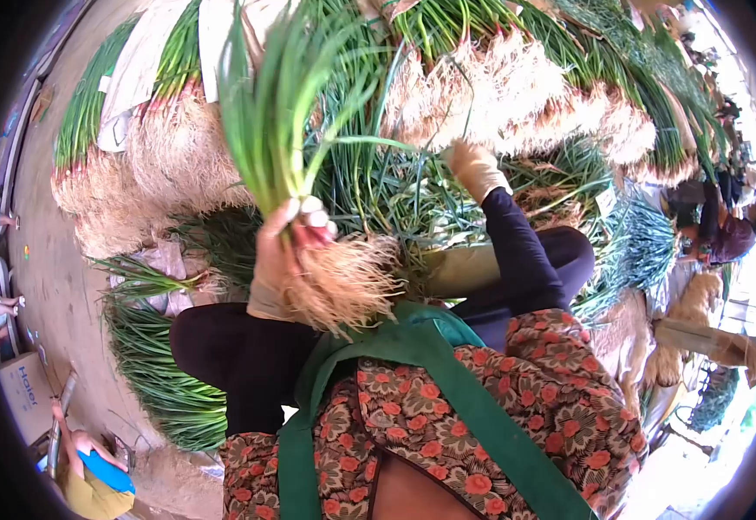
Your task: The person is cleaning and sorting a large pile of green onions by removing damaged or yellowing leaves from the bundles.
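My left hand (pixel 278 251), in a pale glove, is wrapped round a bunch of spring onions (pixel 274 130). Their green leaves point up and away, and the reddish bases with long tan roots (pixel 339 282) hang toward my lap. My right hand (pixel 475 169), also gloved, is closed to the right of the bunch. One long leaf (pixel 374 140) stretches sideways from the bunch to its fingertips, which look pinched on it, though they are slightly blurred. Loose green leaves (pixel 430 204) lie heaped beneath and between my hands.
Big bundles of spring onions with thick roots (pixel 187 147) line the far side, more roots (pixel 517 87) at upper right. Another green pile (pixel 166 368) lies by my left knee. A person (pixel 738 230) is at far right, another (pixel 96 468) at lower left near a cardboard box (pixel 27 394).
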